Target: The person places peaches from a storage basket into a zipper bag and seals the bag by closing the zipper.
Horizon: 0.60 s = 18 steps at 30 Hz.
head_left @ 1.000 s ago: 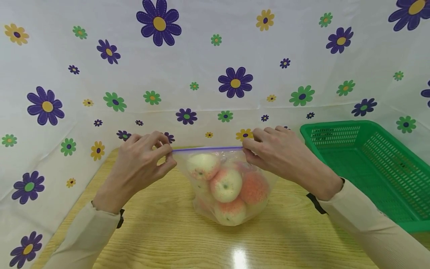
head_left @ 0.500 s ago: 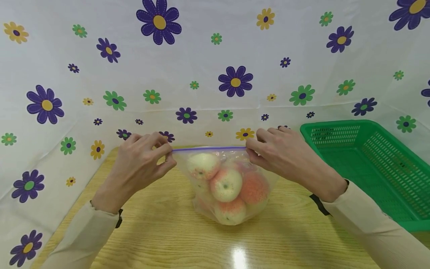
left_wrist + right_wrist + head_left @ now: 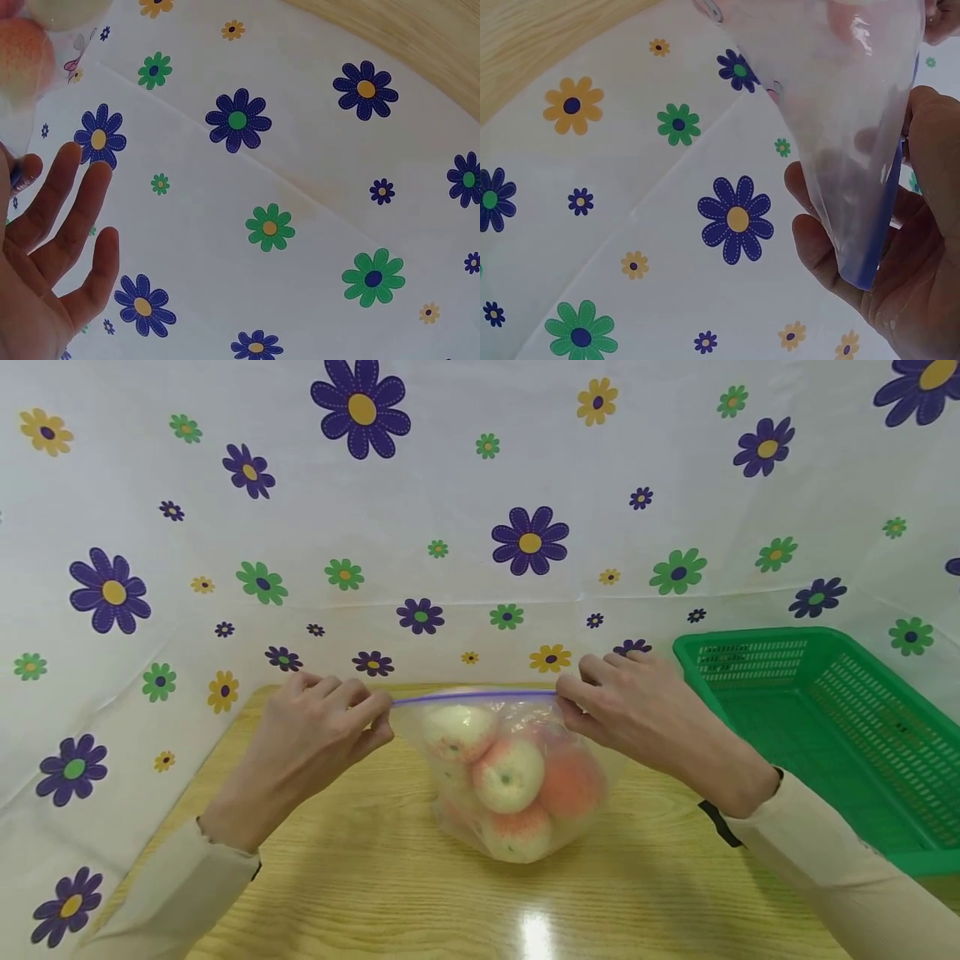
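Note:
A clear zip-lock bag (image 3: 536, 714) with a purple zip strip (image 3: 480, 695) stands on the table, filled with several round pale-yellow and red fruits (image 3: 508, 775). At the strip's left end, my left hand (image 3: 315, 739) pinches the bag's top corner; in the left wrist view its other fingers (image 3: 71, 225) are spread away from the plastic. My right hand (image 3: 637, 710) pinches the strip near its right end. The right wrist view has the bag's corner (image 3: 847, 225) jutting past the thumb, between that hand's fingers. Between both hands the strip runs nearly straight.
A green perforated plastic basket (image 3: 810, 727) stands on the right, close to my right forearm. A white cloth with printed flowers (image 3: 420, 468) hangs behind the wooden table (image 3: 360, 877) and along its left side.
My right hand has slid a little to the right along the strip. The left hand has turned, its knuckles lower and its pinch closer together. The fruits stay put; the head view shifts slightly.

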Motion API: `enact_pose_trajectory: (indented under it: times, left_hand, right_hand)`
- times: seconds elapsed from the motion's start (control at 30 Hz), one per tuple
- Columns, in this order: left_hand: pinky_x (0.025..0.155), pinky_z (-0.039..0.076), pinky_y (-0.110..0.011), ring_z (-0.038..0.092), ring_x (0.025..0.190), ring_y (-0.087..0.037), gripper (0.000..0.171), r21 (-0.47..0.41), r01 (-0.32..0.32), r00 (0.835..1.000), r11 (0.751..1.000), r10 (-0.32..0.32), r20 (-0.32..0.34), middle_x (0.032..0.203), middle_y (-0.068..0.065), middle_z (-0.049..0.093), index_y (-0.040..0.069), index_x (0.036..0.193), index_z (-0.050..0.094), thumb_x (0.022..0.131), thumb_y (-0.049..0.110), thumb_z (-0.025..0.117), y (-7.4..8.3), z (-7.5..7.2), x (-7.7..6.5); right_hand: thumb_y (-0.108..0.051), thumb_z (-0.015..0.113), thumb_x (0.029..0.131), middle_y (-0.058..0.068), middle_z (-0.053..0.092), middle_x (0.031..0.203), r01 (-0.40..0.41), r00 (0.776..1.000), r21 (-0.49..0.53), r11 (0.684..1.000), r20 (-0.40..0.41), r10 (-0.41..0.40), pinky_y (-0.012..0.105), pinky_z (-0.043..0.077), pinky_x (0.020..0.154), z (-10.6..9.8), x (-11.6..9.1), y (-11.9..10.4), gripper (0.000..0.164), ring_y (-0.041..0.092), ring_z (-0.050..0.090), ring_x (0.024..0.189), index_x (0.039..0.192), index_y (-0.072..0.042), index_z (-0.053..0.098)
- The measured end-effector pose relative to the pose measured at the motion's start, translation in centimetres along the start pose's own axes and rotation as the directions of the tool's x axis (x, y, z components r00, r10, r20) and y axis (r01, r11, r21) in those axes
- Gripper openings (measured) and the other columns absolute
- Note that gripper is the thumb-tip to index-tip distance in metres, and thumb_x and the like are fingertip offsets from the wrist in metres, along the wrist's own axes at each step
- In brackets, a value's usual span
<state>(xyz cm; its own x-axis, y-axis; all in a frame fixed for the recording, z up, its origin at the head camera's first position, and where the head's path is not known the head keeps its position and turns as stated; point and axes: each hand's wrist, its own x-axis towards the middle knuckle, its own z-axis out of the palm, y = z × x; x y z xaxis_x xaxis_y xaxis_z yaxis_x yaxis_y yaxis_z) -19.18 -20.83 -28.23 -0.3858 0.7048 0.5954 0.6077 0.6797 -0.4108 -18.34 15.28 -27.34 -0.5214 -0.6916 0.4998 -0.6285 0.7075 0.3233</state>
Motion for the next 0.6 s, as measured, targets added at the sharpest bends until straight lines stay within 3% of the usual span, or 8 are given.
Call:
enact_pose_trajectory:
  times: [0.27, 0.43, 0.6]
  left_hand:
    - [0.058, 0.056, -0.041, 0.067, 0.061, -0.022, 0.019, -0.019, 0.013, 1.0, 1.0, -0.013, -0.02, 0.07, -0.002, 0.067, 0.014, 0.082, 0.061, 0.095, 0.015, 0.047, 1.2, 0.6, -0.4]
    - [0.058, 0.058, -0.041, 0.064, 0.057, -0.02, 0.021, -0.051, 0.012, 0.999, 0.999, -0.015, -0.051, 0.068, -0.001, 0.064, 0.013, 0.08, 0.06, 0.094, 0.014, 0.044, 2.3, 1.1, -1.1]
    - [0.062, 0.06, -0.04, 0.067, 0.062, -0.02, 0.028, -0.071, 0.02, 0.998, 0.997, -0.024, -0.062, 0.071, -0.001, 0.065, 0.013, 0.079, 0.06, 0.097, 0.017, 0.039, 3.7, 1.2, -1.7]
  right_hand:
    - [-0.022, 0.073, 0.094, 0.002, 0.05, 0.07, 0.021, 0.999, -0.008, 1.0, 0.028, -0.021, 0.021, 0.029, 0.049, 0.9, -1.1, -0.3, 0.017, 0.015, 0.045, 0.056, 0.09, -0.013, 0.059]
    - [-0.024, 0.075, 0.093, -0.001, 0.047, 0.069, 0.016, 0.998, 0.013, 1.0, 0.066, -0.017, 0.021, 0.03, 0.051, 0.9, -1.8, -1.0, 0.018, 0.012, 0.042, 0.057, 0.09, -0.015, 0.06]
    - [-0.024, 0.077, 0.09, -0.001, 0.045, 0.068, 0.027, 0.999, 0.021, 0.999, 0.03, -0.028, 0.021, 0.031, 0.05, 1.1, -2.6, -1.7, 0.022, 0.012, 0.041, 0.055, 0.085, -0.016, 0.057]
